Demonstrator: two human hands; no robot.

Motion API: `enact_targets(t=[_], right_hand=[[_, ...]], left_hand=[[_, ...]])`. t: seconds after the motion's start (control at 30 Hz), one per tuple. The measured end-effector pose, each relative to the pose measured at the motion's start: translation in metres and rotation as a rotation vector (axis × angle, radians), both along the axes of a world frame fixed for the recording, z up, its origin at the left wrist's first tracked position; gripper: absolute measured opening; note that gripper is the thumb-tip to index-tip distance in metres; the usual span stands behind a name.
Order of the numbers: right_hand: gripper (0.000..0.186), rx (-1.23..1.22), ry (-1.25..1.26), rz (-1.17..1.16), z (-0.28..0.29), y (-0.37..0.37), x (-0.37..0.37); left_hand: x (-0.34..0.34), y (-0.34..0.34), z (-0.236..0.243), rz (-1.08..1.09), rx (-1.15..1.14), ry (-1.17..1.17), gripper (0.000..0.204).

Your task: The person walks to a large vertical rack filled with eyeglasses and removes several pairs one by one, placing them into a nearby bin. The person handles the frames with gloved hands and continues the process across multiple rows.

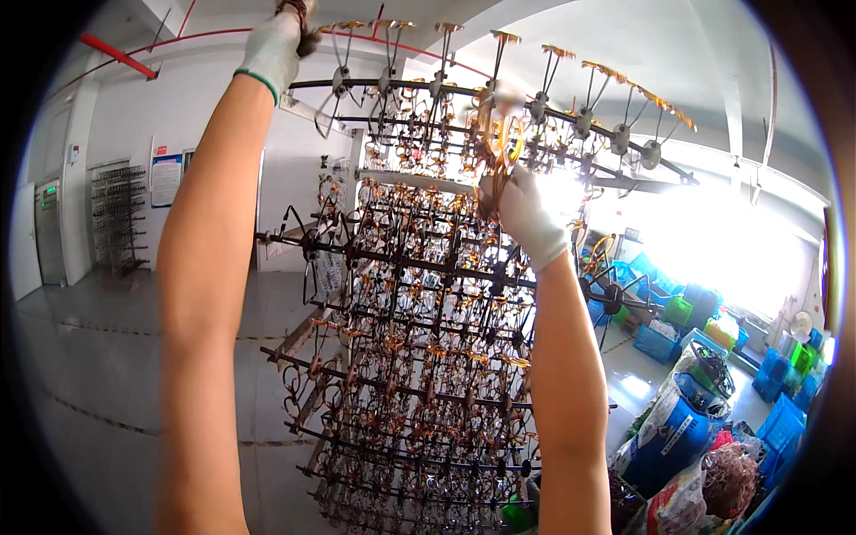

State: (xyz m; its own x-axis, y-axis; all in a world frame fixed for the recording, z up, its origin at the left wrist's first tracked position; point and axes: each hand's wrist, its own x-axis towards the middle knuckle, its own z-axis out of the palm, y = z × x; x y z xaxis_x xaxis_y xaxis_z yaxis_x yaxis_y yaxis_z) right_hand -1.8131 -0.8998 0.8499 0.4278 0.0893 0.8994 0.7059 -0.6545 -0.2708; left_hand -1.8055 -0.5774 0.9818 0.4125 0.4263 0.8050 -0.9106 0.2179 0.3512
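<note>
A tall black metal rack [419,357] with many tiers of wire hooks stands in front of me, hung with several small copper-coloured parts. My left hand [278,40], in a white glove, is raised high and grips the top of the rack near its upper left bar. My right hand [526,209], also gloved in white, is up at the second tier and holds a bunch of copper-coloured wire rings [499,143] against the hooks. Both forearms rise from the lower edge.
Blue and green plastic crates [785,392] and sacks of parts [704,464] crowd the floor at the right, under a bright window. Another rack [120,214] stands by the far left wall beside a door [49,232]. Grey floor [98,374] lies to the left.
</note>
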Motion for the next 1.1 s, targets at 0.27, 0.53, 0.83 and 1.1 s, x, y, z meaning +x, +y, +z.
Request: enact_targets(t=[0.27, 0.53, 0.83, 1.1], right_hand=[[0.021, -0.004, -0.443, 0.115, -0.029, -0.013, -0.084], [0.021, 0.749, -0.265, 0.179, 0.026, -0.192, -0.115], [0.03, 0.494, -0.359, 0.287, 0.017, -0.233, -0.061], [0.021, 0.417, -0.714, 0.03, 0.083, -0.217, -0.048]], left_hand=[[0.017, 0.018, 0.0, 0.0, 0.149, 0.117, 0.022], [0.005, 0.015, -0.056, 0.186, 0.394, 0.194, 0.028], [0.049, 0.042, -0.041, -0.133, 0.373, -0.066, 0.02], [0.032, 0.005, -0.083, -0.528, 0.247, -0.173, 0.025]])
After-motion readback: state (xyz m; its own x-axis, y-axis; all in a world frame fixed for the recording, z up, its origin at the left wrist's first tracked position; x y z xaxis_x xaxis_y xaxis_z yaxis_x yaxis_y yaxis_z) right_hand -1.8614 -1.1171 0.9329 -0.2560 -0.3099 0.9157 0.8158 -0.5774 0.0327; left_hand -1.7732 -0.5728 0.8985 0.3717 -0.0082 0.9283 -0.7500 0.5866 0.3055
